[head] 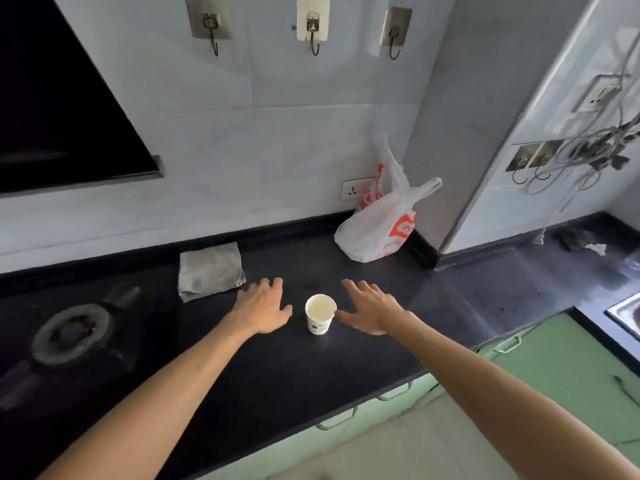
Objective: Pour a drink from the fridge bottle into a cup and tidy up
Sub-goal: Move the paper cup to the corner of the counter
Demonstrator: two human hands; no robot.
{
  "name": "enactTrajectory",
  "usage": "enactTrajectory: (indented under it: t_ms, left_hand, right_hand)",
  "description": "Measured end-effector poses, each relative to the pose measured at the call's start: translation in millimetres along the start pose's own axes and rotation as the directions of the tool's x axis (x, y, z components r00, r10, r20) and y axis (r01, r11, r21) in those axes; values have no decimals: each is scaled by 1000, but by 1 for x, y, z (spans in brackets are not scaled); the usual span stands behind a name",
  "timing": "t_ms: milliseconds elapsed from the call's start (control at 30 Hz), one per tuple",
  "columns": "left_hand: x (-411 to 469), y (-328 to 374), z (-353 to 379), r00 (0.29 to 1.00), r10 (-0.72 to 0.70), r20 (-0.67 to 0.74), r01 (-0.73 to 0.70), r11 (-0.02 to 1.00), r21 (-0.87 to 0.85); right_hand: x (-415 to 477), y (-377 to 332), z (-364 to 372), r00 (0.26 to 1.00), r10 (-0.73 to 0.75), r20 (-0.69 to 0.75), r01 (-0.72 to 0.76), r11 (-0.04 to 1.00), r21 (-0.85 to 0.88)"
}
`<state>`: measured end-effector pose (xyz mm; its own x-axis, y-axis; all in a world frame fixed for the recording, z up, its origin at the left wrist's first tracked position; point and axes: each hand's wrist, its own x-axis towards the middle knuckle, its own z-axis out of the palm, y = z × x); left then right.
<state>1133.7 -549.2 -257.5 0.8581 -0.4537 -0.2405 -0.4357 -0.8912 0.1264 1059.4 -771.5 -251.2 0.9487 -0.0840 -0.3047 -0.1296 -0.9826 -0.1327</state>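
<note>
A small white paper cup (320, 315) stands upright on the black countertop (277, 368), and its inside looks pale. My left hand (263, 306) lies flat just left of the cup, fingers spread, holding nothing. My right hand (372, 310) is spread palm down just right of the cup, its thumb close to the rim; whether they touch I cannot tell. No bottle is in view.
A folded grey cloth (209, 271) lies behind my left hand. A white and orange plastic bag (381, 226) stands in the back corner. A gas burner (71, 332) sits at the left, a steel sink (627, 313) at the right edge, green cabinets (554, 368) below.
</note>
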Motion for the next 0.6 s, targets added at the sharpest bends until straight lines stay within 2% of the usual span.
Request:
enactTrajectory:
  t_ms: [400, 600]
  left_hand:
    - [38, 24, 59, 977, -160, 142, 175, 980, -97]
    - [43, 34, 85, 965, -220, 142, 244, 952, -186]
  right_hand:
    - [73, 28, 44, 971, -222, 92, 192, 946, 262]
    - [91, 29, 81, 939, -343, 13, 325, 899, 294]
